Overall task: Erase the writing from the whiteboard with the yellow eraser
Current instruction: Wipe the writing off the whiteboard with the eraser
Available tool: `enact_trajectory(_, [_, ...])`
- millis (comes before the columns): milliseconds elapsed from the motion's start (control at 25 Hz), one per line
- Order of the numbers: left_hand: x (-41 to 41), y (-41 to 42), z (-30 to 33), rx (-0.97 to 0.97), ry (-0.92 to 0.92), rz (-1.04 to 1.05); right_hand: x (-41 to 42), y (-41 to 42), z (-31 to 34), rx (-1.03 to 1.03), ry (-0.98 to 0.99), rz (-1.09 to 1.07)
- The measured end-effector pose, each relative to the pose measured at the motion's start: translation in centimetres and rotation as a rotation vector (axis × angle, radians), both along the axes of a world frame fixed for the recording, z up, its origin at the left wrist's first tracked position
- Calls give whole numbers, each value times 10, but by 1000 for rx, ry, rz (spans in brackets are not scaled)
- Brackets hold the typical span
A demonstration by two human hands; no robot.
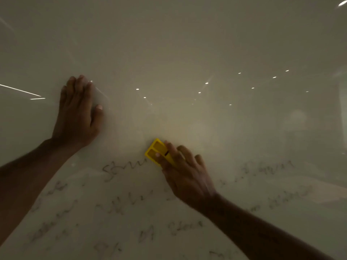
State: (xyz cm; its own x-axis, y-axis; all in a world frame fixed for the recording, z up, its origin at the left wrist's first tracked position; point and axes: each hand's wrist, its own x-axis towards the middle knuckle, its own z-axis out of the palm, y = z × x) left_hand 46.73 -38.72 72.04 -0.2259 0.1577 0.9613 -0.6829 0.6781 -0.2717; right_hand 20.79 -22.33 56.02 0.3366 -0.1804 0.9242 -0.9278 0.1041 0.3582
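Note:
A glossy whiteboard (pixel 187 53) fills the whole view. Its upper part carries no marks; faint dark handwriting (pixel 122 168) runs in several lines across the lower part. My right hand (pixel 185 173) grips a yellow eraser (pixel 156 150) and presses it flat on the board, just above and right of the top line of writing. Fingers cover the eraser's right end. My left hand (pixel 78 113) lies flat on the board at the upper left, fingers together, holding nothing.
Ceiling lights reflect as small bright spots (pixel 206 83) across the middle of the board, and bright streaks (pixel 20 90) show at the left edge. More blurred writing (pixel 272 169) sits to the right of my right hand.

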Motion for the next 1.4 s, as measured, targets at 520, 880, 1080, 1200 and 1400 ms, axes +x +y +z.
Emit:
enact_trajectory(520, [114,-41,-44,110,-42,108,115,-61,-37,116,121,57])
enact_trajectory(880, [200,-71,-77,161,-28,117,114,-59,40,-189,-514,-64])
enact_trajectory(1080, [221,-85,-80,165,-40,112,202,-96,-26,62,-113,39])
enact_trajectory(1200, [229,-91,-79,145,-55,99,223,-106,-73,246,318,62])
enact_trajectory(1400, [240,-96,-83,157,-46,117,216,-108,3,97,-62,5])
